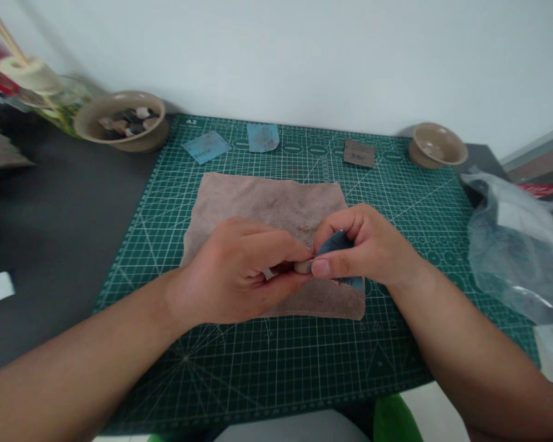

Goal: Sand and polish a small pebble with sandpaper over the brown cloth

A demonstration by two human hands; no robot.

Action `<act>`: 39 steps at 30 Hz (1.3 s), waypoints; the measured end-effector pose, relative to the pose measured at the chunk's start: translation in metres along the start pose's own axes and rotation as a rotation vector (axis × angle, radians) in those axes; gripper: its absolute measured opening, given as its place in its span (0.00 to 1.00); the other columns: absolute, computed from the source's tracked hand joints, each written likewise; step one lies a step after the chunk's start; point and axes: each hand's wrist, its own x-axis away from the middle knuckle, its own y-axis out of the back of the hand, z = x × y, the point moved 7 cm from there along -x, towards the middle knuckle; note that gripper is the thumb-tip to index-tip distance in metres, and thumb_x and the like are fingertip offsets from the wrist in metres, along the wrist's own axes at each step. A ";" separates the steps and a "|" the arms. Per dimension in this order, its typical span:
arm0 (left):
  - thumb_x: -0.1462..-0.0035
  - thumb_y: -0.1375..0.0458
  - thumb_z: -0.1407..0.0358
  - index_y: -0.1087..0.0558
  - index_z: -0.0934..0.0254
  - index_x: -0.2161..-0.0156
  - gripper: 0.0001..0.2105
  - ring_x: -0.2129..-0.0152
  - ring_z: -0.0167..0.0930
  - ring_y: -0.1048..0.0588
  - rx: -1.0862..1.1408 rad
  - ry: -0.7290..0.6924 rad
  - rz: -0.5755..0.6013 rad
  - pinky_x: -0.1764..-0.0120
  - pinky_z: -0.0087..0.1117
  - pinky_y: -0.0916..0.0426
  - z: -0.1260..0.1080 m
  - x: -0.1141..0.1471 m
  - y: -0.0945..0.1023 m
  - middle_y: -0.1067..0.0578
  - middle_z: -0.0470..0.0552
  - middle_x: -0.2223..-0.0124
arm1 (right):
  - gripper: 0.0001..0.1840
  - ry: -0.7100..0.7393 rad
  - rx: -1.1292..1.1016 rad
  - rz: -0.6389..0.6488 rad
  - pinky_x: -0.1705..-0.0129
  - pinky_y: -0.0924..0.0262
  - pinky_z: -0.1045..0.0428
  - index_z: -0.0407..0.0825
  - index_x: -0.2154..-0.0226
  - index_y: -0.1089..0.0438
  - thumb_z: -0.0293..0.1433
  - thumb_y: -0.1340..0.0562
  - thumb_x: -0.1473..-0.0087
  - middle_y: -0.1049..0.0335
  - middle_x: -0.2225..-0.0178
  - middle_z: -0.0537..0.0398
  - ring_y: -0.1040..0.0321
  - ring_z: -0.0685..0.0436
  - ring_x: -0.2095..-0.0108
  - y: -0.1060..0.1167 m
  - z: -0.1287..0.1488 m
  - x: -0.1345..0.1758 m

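Note:
My left hand (239, 270) is closed, with thumb and fingertips pinching a small tan stone (303, 267) that is mostly hidden by the fingers. My right hand (364, 248) grips a bent piece of dark blue sandpaper (335, 243) between thumb and curled fingers. Its thumb presses against the end of the stone, so both hands meet there. Beneath them a brownish-pink cloth (267, 199) lies spread out. Another bit of blue sheet (357, 283) shows on the cloth under my right hand.
A green cutting mat (166, 215) covers much of the dark table (74, 202). Along its back lie two blue sandpaper pieces (207, 147) and a brown one (359, 153). A bowl of stones (120, 144) stands left, a smaller bowl (435, 147) right, near a clear plastic bag (502, 264).

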 end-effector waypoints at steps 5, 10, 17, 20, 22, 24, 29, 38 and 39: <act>0.37 0.45 0.70 0.31 0.62 0.71 0.09 0.79 0.27 0.27 -0.324 -0.031 0.135 0.76 0.31 0.40 0.007 0.001 -0.015 0.24 0.46 0.74 | 0.12 0.079 0.408 -0.158 0.78 0.49 0.58 0.44 0.76 0.24 0.35 0.26 0.54 0.30 0.81 0.61 0.38 0.54 0.79 0.004 0.001 -0.002; 0.37 0.46 0.70 0.33 0.62 0.73 0.11 0.81 0.27 0.31 -0.381 0.027 0.165 0.77 0.31 0.44 0.014 0.000 -0.020 0.29 0.44 0.78 | 0.12 0.068 0.575 -0.232 0.76 0.50 0.57 0.45 0.76 0.24 0.36 0.27 0.51 0.29 0.80 0.60 0.35 0.53 0.76 0.005 0.001 -0.004; 0.41 0.38 0.70 0.27 0.63 0.68 0.04 0.82 0.21 0.30 0.037 0.080 0.001 0.77 0.23 0.40 0.005 -0.004 -0.001 0.26 0.40 0.77 | 0.17 -0.086 0.040 -0.024 0.82 0.51 0.57 0.45 0.76 0.26 0.41 0.25 0.57 0.34 0.83 0.62 0.41 0.54 0.82 0.002 -0.008 0.000; 0.40 0.41 0.70 0.29 0.63 0.70 0.06 0.82 0.22 0.31 -0.051 0.061 0.045 0.78 0.25 0.41 0.007 -0.002 -0.006 0.27 0.41 0.77 | 0.15 -0.046 0.171 -0.070 0.80 0.51 0.57 0.45 0.76 0.25 0.39 0.25 0.56 0.33 0.82 0.62 0.39 0.54 0.81 0.003 -0.007 -0.001; 0.38 0.44 0.70 0.31 0.63 0.72 0.10 0.81 0.24 0.31 -0.214 0.043 0.121 0.77 0.28 0.43 0.011 -0.001 -0.014 0.28 0.43 0.78 | 0.13 0.023 0.395 -0.152 0.78 0.51 0.57 0.45 0.76 0.25 0.37 0.26 0.54 0.31 0.81 0.60 0.37 0.53 0.78 0.004 -0.003 -0.003; 0.38 0.46 0.70 0.32 0.63 0.73 0.11 0.81 0.26 0.31 -0.309 0.049 0.181 0.77 0.29 0.44 0.016 0.000 -0.021 0.29 0.44 0.78 | 0.12 0.069 0.563 -0.218 0.76 0.51 0.56 0.45 0.77 0.25 0.36 0.27 0.53 0.31 0.80 0.60 0.36 0.53 0.77 0.006 0.000 -0.004; 0.41 0.41 0.71 0.28 0.63 0.71 0.07 0.83 0.22 0.31 -0.047 0.173 0.070 0.78 0.25 0.42 0.017 -0.002 -0.010 0.29 0.40 0.79 | 0.15 -0.035 0.250 -0.119 0.79 0.48 0.57 0.45 0.75 0.25 0.39 0.26 0.54 0.31 0.81 0.61 0.37 0.53 0.79 0.007 -0.007 -0.003; 0.39 0.44 0.71 0.30 0.63 0.72 0.09 0.81 0.25 0.30 -0.184 0.076 0.116 0.76 0.28 0.41 0.013 -0.001 -0.014 0.27 0.43 0.77 | 0.12 0.018 0.396 -0.171 0.78 0.50 0.57 0.45 0.76 0.24 0.36 0.26 0.54 0.29 0.81 0.60 0.36 0.53 0.78 0.005 -0.002 -0.002; 0.39 0.45 0.71 0.31 0.63 0.72 0.09 0.81 0.26 0.30 -0.256 0.050 0.148 0.77 0.29 0.42 0.014 -0.001 -0.018 0.28 0.44 0.77 | 0.11 0.033 0.491 -0.201 0.77 0.50 0.56 0.45 0.76 0.24 0.35 0.27 0.53 0.29 0.80 0.60 0.36 0.52 0.77 0.005 -0.001 -0.003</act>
